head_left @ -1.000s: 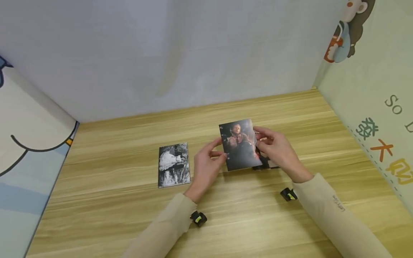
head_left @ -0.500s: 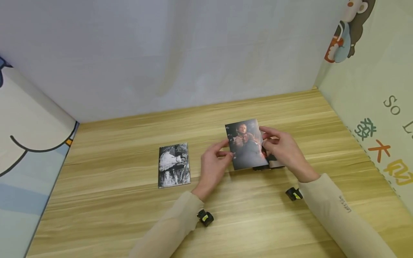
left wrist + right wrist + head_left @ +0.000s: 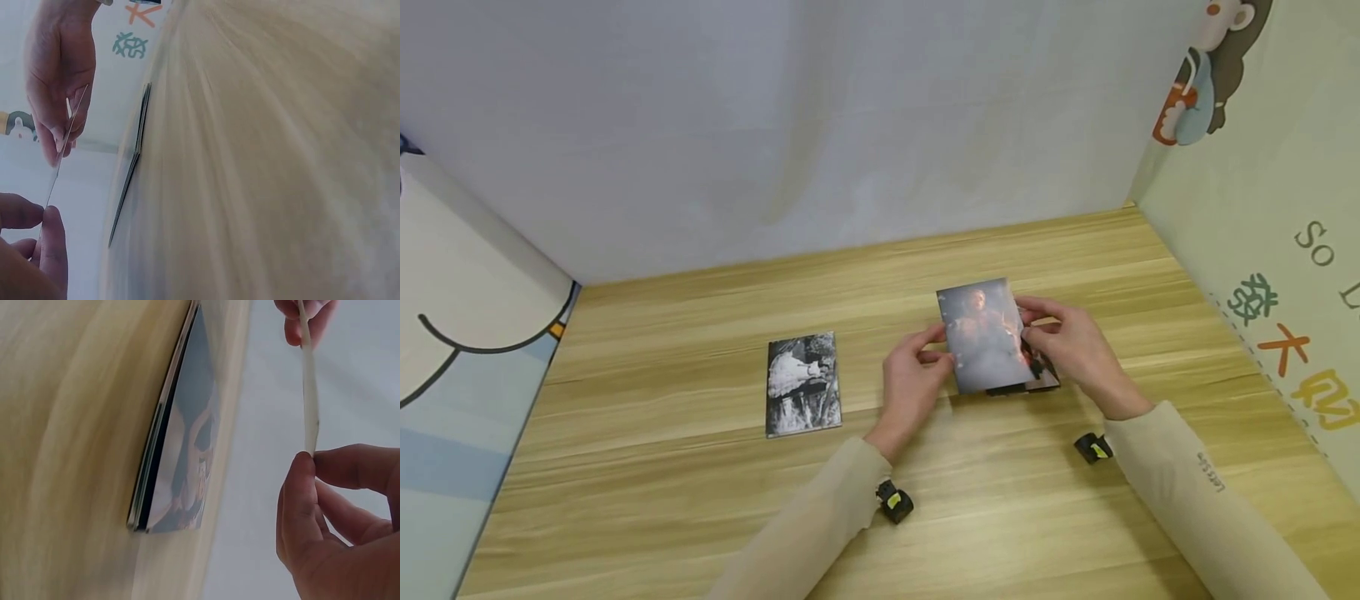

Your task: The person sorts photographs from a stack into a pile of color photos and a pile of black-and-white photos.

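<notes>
Both hands hold one glossy photo print (image 3: 985, 337) at its opposite side edges, raised above the table. My left hand (image 3: 913, 383) pinches the left edge between thumb and fingers. The right edge is pinched by my right hand (image 3: 1078, 354). Glare washes out much of the print, though a lit figure on a dark ground still shows. Beneath it lies a stack of prints (image 3: 178, 450), mostly hidden in the head view; the right wrist view shows its layered edges. In the left wrist view the held print (image 3: 59, 162) appears edge-on, apart from the stack.
A black-and-white photo (image 3: 805, 385) of a person in a white dress lies to the left on the wooden table (image 3: 685, 492). A pale wall (image 3: 700, 142) rises behind, and a printed wall (image 3: 1247, 208) stands at the right. Small black wrist cameras hang at both cuffs.
Both hands have shifted right together, carrying the print with them. Glare across its surface has grown. The black-and-white photo has stayed in place.
</notes>
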A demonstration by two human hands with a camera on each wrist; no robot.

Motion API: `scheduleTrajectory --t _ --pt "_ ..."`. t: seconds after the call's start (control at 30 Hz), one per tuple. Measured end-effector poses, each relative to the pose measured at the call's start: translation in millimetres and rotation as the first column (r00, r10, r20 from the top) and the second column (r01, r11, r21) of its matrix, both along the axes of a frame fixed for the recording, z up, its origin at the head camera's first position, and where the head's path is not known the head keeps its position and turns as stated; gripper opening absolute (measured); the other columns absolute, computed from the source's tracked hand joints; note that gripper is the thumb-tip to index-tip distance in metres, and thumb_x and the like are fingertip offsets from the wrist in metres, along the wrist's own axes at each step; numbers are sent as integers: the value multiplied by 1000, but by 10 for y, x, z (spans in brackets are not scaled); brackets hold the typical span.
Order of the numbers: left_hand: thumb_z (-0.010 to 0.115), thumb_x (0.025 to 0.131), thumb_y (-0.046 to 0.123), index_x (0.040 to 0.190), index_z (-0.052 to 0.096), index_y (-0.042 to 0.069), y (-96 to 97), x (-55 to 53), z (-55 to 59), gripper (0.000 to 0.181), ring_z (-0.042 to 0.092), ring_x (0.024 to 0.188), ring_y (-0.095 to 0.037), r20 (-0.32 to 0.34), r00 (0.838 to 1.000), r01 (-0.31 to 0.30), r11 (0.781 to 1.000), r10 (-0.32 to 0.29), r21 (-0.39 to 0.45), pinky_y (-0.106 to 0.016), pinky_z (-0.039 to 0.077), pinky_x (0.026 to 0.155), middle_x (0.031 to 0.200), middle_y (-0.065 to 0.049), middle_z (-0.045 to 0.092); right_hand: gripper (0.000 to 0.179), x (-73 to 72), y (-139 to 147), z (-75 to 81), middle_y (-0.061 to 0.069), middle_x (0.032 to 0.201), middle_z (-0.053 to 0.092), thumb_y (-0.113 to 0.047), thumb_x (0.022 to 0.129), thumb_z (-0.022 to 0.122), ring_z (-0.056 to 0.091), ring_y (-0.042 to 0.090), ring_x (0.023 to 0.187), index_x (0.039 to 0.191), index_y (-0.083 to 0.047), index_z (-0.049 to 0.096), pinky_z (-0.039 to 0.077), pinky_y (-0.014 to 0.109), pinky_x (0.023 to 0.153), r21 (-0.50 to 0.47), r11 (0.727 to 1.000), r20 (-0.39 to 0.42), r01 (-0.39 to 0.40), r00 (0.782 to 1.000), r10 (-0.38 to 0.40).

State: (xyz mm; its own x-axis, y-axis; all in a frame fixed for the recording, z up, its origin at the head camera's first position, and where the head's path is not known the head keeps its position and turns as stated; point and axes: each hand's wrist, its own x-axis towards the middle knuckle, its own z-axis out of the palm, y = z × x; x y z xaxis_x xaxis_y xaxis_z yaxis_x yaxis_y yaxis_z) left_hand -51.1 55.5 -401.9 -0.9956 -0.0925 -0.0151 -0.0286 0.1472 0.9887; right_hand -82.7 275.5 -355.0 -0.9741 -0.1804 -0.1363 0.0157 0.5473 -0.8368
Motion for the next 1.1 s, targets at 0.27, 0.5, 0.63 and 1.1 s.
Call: scheduleTrajectory --t 0.27,0.5,0.63,1.1 --pt "72 84 -8 131 70 3 78 -48 -5 49 73 91 -17 40 999 8 1000 -9 18 -23 61 72 118 -9 71 54 -47 80 -36 20 127 63 -4 96 54 65 38 117 150 -1 52 51 24 72 50 999 17 -1 1000 1" --pt "73 84 -8 132 69 3 137 -97 2 49 74 91 -17 73 997 20 1000 -20 6 -23 61 73 118 -8 73 53 -84 141 -61 22 127 63 -4 97 55 64 40 119 150 1 51 52 30 81 78 997 13 -8 1000 7" --pt "73 84 -8 135 66 1 171 -127 -14 53 73 92 -17 88 996 24 1000 -24 6 -22 61 74 116 -9 72 53 -99 164 -62 22 127 64 -4 97 56 65 41 119 150 1 51 51 26 81 84 996 18 -5 1000 3" --pt "75 85 -5 129 70 -1 269 -172 -57 45 74 91 -16 90 994 62 997 -58 -38 -20 60 73 108 -9 74 51 -145 262 -150 25 128 62 -4 101 57 62 45 122 150 3 49 54 42 91 104 995 27 -9 1000 6"
